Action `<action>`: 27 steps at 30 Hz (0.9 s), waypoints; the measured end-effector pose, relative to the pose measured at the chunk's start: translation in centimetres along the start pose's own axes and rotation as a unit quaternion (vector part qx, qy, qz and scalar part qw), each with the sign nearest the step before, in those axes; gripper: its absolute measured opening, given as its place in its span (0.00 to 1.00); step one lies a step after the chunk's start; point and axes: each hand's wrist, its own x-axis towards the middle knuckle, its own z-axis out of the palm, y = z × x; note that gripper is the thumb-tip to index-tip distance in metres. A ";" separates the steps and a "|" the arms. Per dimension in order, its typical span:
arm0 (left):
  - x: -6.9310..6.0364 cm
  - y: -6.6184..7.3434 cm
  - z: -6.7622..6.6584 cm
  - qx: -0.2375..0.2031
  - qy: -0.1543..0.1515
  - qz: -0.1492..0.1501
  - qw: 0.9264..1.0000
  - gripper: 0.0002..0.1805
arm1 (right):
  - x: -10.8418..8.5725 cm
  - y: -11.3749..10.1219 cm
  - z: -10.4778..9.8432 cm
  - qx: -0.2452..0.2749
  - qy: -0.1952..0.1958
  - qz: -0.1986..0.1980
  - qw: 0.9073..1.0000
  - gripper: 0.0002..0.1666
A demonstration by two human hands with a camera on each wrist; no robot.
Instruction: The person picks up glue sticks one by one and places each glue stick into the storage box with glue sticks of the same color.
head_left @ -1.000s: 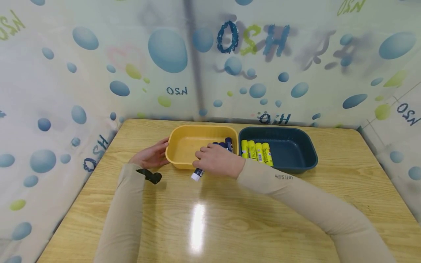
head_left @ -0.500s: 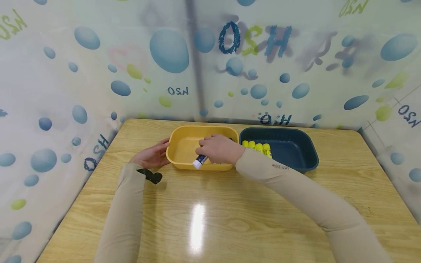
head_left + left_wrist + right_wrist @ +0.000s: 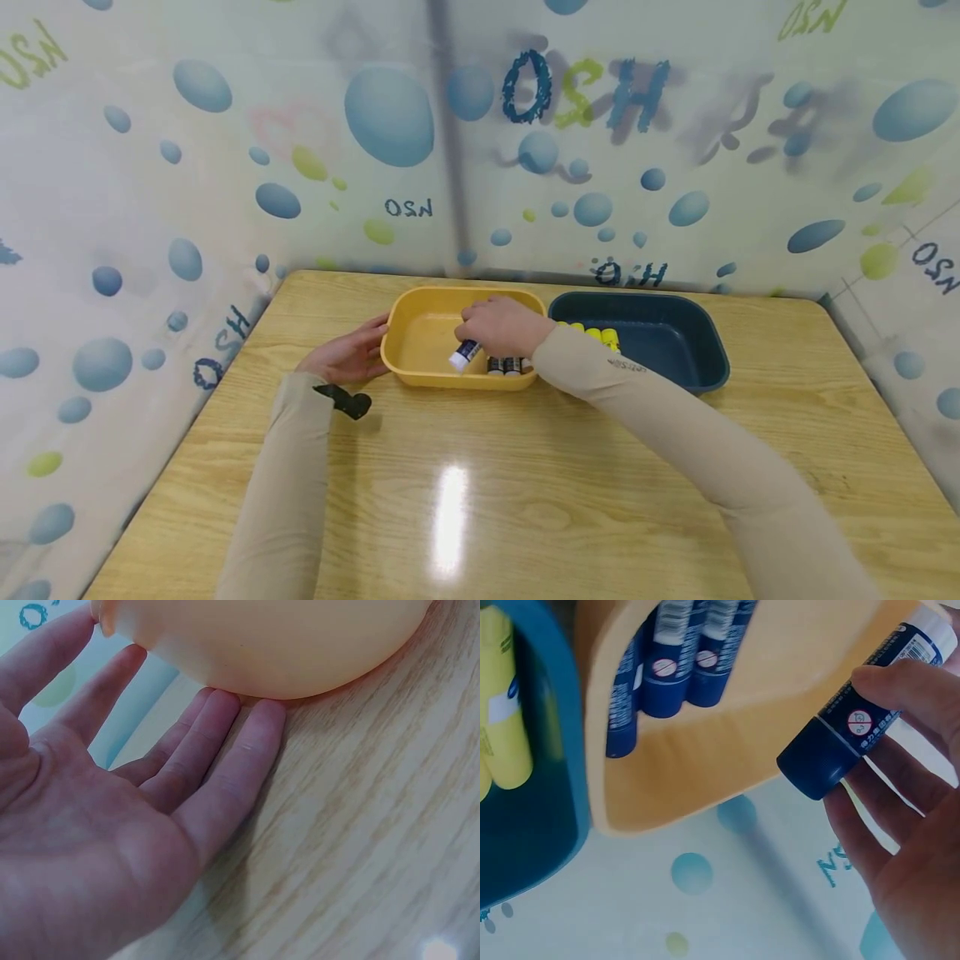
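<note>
My right hand (image 3: 510, 325) pinches a dark blue glue stick (image 3: 862, 712) with a white end, between thumb and fingers. It holds the stick tilted over the yellow bin (image 3: 420, 333), apart from the others. Three more blue glue sticks (image 3: 667, 667) lie side by side at that bin's right end, partly hidden by my hand in the head view. My left hand (image 3: 348, 354) touches the bin's outer left wall. In the left wrist view its fingers (image 3: 232, 772) are fairly straight, tips against the wall and near the rim.
Against the yellow bin's right side stands a dark blue bin (image 3: 663, 333). Several yellow sticks (image 3: 609, 337) lie in its left end, partly covered by my right sleeve. Both bins stand near the back of a wooden table (image 3: 540, 500), before a patterned curtain (image 3: 480, 183).
My right hand has lifted the glue stick from the yellow bin's front rim, moving slightly back and right over the bin. My left hand stays at the bin's side.
</note>
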 end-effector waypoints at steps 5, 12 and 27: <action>0.0 0.1 0.1 -0.003 0.007 -0.001 1.000 0.31 | 0.7 0.5 0.5 -0.009 0.007 0.002 1.000 0.15; 0.2 0.0 0.0 -0.001 0.010 -0.005 1.000 0.30 | 1.7 0.4 1.5 -0.036 -0.013 -0.012 0.999 0.14; 0.3 0.0 -0.1 0.003 0.011 -0.002 1.000 0.31 | 2.8 0.2 3.3 -0.030 -0.055 -0.016 0.998 0.12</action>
